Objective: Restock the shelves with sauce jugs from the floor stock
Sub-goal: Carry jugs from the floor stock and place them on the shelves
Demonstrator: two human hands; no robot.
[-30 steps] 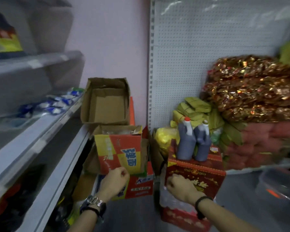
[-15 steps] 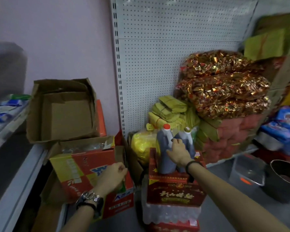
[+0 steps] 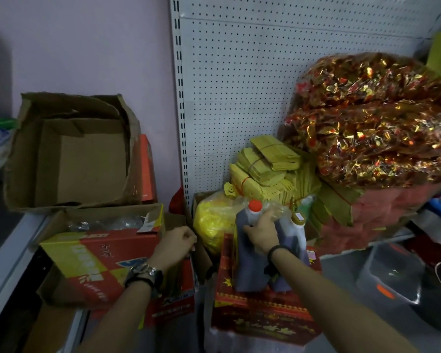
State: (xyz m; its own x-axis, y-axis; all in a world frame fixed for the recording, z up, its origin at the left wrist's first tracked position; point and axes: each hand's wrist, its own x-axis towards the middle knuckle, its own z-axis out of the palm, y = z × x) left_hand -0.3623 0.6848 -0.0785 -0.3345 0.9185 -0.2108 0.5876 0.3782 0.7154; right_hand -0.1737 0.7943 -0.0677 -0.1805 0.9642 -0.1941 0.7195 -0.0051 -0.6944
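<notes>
Fingers (image 3: 247,228) of the right hand (image 3: 261,233) curl round the smooth, dark plastic shoulder of the red-capped sauce jug (image 3: 248,270). The gold-capped sauce jug (image 3: 290,238) stands just right of them, both upright on a glossy red printed box (image 3: 265,319). The left hand (image 3: 175,244) is a curled fist against a creased cardboard carton (image 3: 87,263); what it grips is hidden.

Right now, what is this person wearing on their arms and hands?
Both forearms are bare, with no sleeves or gloves in view. Behind the left hand, the wrist carries a silver metal-link watch and next to it a black band. Behind the right hand, the wrist has a single thin black cord. No rings can be made out.
</notes>
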